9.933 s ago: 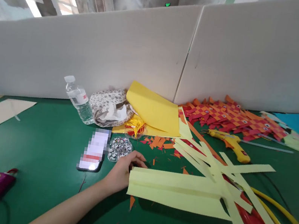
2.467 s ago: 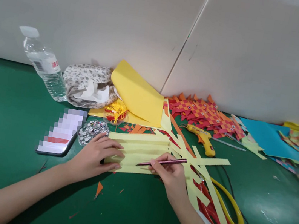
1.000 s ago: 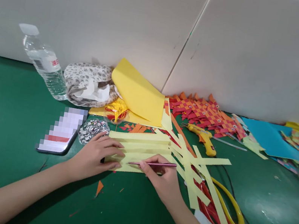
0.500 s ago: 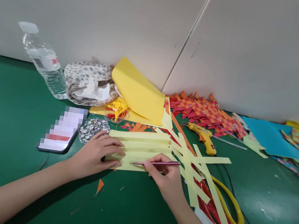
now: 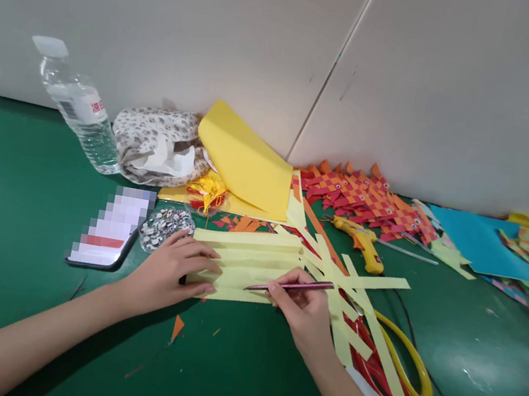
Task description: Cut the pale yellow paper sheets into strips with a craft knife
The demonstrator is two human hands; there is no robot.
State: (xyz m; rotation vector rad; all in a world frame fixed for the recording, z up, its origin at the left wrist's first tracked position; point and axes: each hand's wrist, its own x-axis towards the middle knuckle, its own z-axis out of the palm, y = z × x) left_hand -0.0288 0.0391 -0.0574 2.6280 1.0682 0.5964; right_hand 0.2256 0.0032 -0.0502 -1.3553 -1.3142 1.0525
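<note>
Paper (image 5: 254, 260), center of frame: creased, probably light, limp and easily crumpled; best held flat at its left end, where your left grip (image 5: 169, 273) lies spread. Your right grip (image 5: 304, 307) pinches the pen (image 5: 300, 286).

Soft light, glare on green table (image 5: 479, 369), pixelated phone screen (image 5: 113, 223), darkened right edge
</note>
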